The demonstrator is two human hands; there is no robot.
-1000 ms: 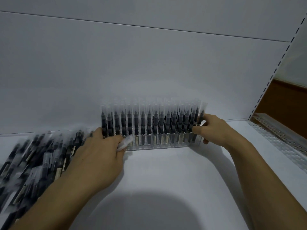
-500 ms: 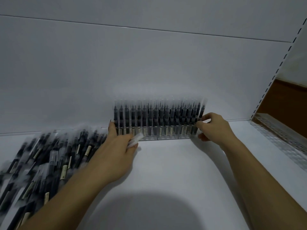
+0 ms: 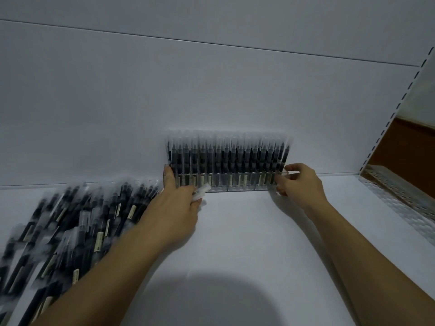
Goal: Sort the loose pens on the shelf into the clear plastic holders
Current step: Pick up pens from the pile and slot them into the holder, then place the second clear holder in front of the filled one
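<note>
A long clear plastic holder [image 3: 242, 188] stands against the shelf's back wall, packed with a row of upright black pens [image 3: 226, 156] with clear caps. My left hand [image 3: 176, 208] is at its left end, forefinger along the end wall, the other fingers curled round one loose pen [image 3: 201, 192] whose clear cap sticks out. My right hand [image 3: 299, 184] grips the holder's right end between thumb and fingers. A big heap of loose black pens [image 3: 70, 231] lies on the white shelf [image 3: 247, 231] at the left, blurred.
The white back wall [image 3: 211, 90] rises right behind the holder. At the right, a slotted upright [image 3: 395, 109] ends the shelf; beyond it lies a perforated edge [image 3: 400, 208] and another clear holder [image 3: 390, 182]. My shadow falls on the shelf's front.
The full holder has slid back towards the wall and a little to the right, both hands moving with it. The left hand keeps its pen.
</note>
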